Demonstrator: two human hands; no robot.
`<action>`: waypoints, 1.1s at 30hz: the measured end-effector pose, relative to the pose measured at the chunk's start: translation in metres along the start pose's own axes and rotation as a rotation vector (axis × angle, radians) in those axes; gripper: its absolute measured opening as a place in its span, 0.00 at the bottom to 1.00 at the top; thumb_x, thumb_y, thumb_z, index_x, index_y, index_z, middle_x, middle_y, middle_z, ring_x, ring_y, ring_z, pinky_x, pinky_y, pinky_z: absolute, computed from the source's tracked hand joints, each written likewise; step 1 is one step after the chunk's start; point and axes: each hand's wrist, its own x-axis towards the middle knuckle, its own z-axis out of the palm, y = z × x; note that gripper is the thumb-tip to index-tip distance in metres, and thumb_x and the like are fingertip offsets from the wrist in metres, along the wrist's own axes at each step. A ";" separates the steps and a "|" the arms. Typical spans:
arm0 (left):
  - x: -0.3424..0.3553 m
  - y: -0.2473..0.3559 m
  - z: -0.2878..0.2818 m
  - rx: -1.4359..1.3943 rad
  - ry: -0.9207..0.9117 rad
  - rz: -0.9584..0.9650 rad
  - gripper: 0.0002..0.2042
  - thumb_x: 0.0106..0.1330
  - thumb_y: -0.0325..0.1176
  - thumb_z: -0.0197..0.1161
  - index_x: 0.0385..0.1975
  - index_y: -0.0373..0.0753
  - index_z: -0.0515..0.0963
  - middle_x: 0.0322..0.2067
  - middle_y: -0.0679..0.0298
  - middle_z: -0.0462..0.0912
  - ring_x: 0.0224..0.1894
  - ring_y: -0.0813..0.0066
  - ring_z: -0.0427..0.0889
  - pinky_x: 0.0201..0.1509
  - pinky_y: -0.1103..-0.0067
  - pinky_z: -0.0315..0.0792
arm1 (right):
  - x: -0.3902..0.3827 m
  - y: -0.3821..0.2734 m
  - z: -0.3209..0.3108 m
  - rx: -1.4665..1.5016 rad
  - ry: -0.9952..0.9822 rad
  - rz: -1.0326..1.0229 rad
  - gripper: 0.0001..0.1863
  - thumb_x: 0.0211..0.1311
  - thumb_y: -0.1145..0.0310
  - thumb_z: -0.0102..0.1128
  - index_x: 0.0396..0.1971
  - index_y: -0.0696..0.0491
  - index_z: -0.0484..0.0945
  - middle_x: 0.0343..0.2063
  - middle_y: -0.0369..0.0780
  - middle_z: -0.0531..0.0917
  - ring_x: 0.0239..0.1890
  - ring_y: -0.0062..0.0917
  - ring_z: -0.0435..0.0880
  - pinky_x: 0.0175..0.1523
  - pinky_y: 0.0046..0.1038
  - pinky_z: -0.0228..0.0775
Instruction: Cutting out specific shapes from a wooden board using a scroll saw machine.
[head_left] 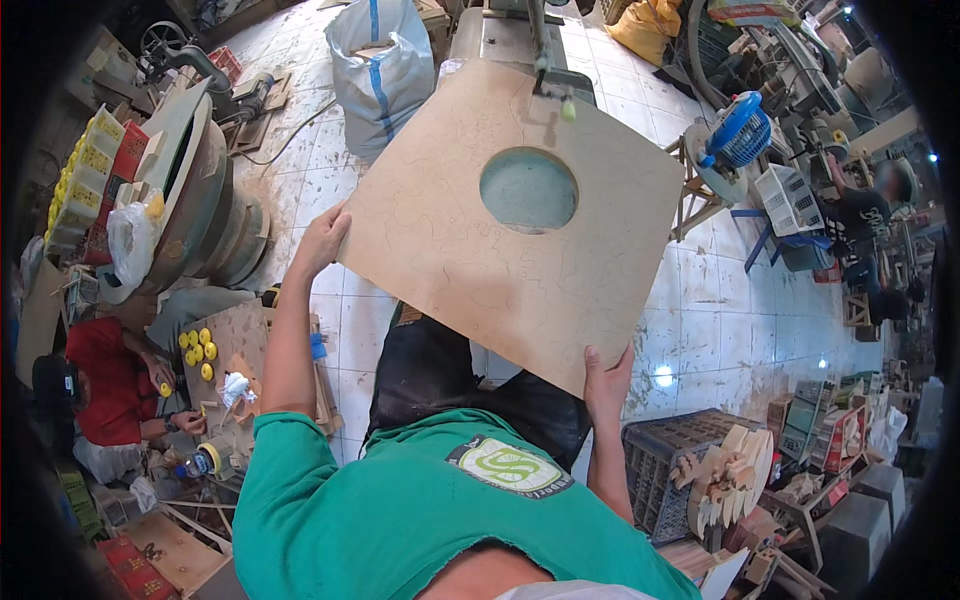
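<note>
A broad, flat tan wooden board (440, 230) with thin outlines drawn over it lies in front of me, turned at an angle. Through its large round hole shows the grey-green table (528, 190) of a machine. My left hand (322, 240) grips the board's left corner, while my right hand (607, 385) pinches the near right corner with the thumb on top. Above the board's far edge hangs the machine's upright head (541, 50), with a small greenish-yellow tip beneath it. Whether a blade meets the board is too blurred to tell.
A white woven sack (378, 80) stands left of the machine. A co-worker in red (105, 380) sits at left beside yellow round pieces (200, 345). At right are a blue fan (738, 130) and a black crate (670, 470) with cut wooden shapes (728, 480). Another person is farther right.
</note>
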 end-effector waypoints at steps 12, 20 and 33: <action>0.094 -0.037 -0.037 0.532 0.657 -0.192 0.23 0.62 0.53 0.64 0.39 0.35 0.86 0.37 0.49 0.87 0.43 0.51 0.86 0.51 0.63 0.76 | -0.063 -0.024 0.039 0.310 -0.537 0.569 0.20 0.68 0.63 0.63 0.52 0.59 0.69 0.44 0.44 0.81 0.40 0.26 0.83 0.42 0.30 0.81; 0.122 -0.036 -0.017 0.534 0.614 -0.384 0.28 0.66 0.60 0.54 0.41 0.37 0.85 0.45 0.47 0.85 0.51 0.47 0.82 0.58 0.61 0.72 | 0.083 -0.003 0.022 0.589 -0.237 0.440 0.16 0.70 0.65 0.59 0.52 0.56 0.69 0.42 0.40 0.81 0.40 0.25 0.84 0.41 0.27 0.82; 0.080 -0.043 -0.049 0.575 0.419 -0.268 0.30 0.68 0.62 0.52 0.37 0.36 0.85 0.40 0.45 0.85 0.48 0.44 0.83 0.55 0.59 0.73 | -0.001 0.011 0.038 0.577 -0.155 0.350 0.16 0.69 0.70 0.60 0.52 0.59 0.71 0.43 0.40 0.81 0.41 0.22 0.81 0.39 0.26 0.77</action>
